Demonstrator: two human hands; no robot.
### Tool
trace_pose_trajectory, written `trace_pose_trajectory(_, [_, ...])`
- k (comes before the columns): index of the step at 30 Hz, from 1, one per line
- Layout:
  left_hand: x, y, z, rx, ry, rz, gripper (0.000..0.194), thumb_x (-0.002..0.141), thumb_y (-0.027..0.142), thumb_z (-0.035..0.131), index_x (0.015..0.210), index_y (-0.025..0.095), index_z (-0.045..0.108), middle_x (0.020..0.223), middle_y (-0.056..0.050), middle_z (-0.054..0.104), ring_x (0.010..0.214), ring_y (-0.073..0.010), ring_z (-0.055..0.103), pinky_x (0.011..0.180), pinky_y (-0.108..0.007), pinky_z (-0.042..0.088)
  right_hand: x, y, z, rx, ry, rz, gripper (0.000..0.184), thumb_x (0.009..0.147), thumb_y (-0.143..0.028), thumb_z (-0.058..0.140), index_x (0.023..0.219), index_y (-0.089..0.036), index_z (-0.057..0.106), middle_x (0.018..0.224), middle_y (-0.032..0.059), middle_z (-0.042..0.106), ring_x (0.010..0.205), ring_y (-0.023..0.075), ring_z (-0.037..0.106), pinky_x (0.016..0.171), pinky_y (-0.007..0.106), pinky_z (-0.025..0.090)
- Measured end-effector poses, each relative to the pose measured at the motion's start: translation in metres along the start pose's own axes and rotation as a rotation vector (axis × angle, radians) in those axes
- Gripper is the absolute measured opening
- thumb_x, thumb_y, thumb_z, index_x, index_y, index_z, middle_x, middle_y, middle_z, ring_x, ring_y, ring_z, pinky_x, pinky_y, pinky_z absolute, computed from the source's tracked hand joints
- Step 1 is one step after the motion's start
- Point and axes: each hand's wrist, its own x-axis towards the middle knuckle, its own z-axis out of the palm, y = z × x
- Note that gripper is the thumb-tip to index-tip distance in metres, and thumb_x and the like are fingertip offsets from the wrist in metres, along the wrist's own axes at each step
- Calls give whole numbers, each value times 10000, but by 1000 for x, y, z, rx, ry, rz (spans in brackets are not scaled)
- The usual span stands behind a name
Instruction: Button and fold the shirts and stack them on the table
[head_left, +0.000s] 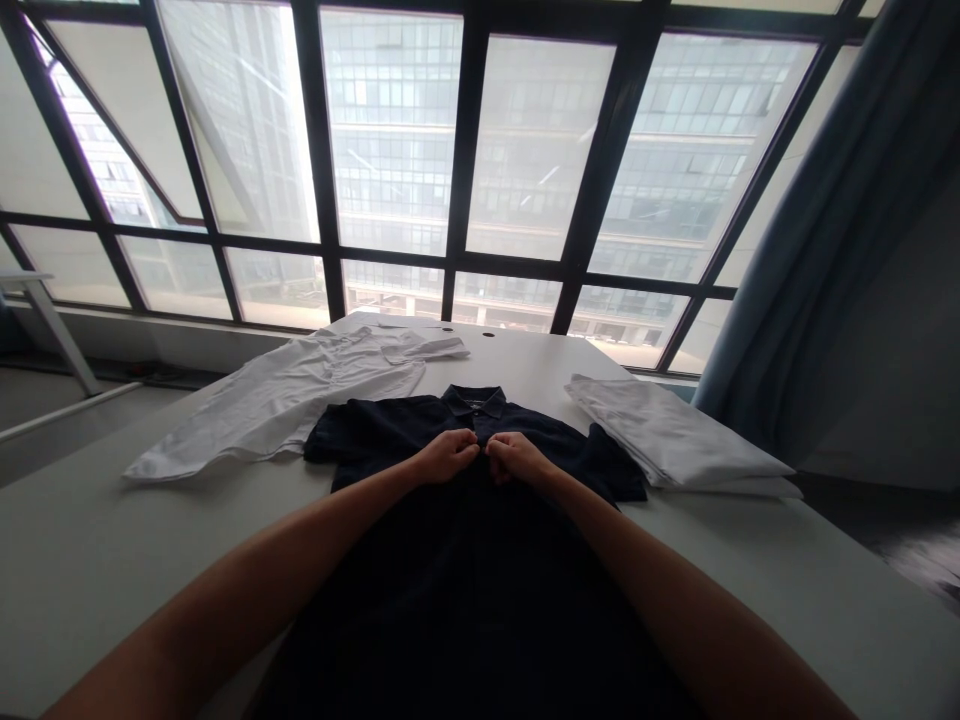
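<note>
A dark navy polo shirt [390, 425] lies flat on the white table [90, 560], collar away from me and sleeves spread out. My left hand [448, 455] and my right hand [516, 457] are side by side just below the collar. Both have their fingers curled and pinch the shirt's front placket, where the buttons are. The two hands almost touch each other.
A white long-sleeved shirt [285, 395] lies spread out at the left of the polo. A stack of folded white cloth [675, 440] sits at the right. Large windows [465, 160] stand beyond the table, and a blue-grey curtain [840, 230] hangs at the right.
</note>
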Motion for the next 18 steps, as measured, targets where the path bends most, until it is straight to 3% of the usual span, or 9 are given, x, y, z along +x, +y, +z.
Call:
trace_pose_trajectory(3, [-1, 4, -1, 125, -4, 25, 140, 882, 223, 488, 801, 149, 576, 640, 36, 510, 588, -112, 467, 566, -218, 364, 0, 0, -2, 8, -32, -10, 197, 830, -133, 437, 662, -173, 532, 463, -54, 543, 390, 80, 521, 404, 168, 373])
trace_pose_trajectory(6, [-5, 11, 0, 407, 19, -2, 149, 914, 248, 506, 914, 177, 637, 739, 1, 612, 699, -156, 573, 655, -249, 427, 0, 0, -2, -74, -40, 31, 213, 830, -146, 428, 643, -179, 526, 447, -59, 503, 371, 81, 486, 394, 183, 336])
trace_pose_trajectory(10, [-12, 18, 2, 737, 50, -12, 223, 900, 328, 584, 1063, 202, 670, 1023, -67, 670, 986, -242, 607, 839, -327, 479, -2, -4, 1, -505, 100, 46, 218, 802, -220, 539, 593, -172, 582, 517, -3, 581, 476, 122, 566, 466, 212, 370])
trace_pose_trajectory(14, [-6, 19, -5, 823, -37, 10, 326, 909, 332, 563, 1190, 200, 661, 1197, -94, 629, 1139, -277, 553, 950, -374, 467, -5, -12, 2, -783, 167, 80, 194, 791, -317, 610, 681, -178, 689, 677, 63, 700, 690, 198, 674, 601, 244, 444])
trace_pose_trajectory(18, [20, 18, -18, 737, -61, -147, 253, 916, 251, 495, 995, 203, 731, 1071, -88, 691, 1028, -268, 632, 903, -363, 486, 6, -22, -2, -846, 294, 37, 287, 856, -443, 572, 840, -193, 712, 872, 96, 739, 850, 239, 694, 712, 285, 476])
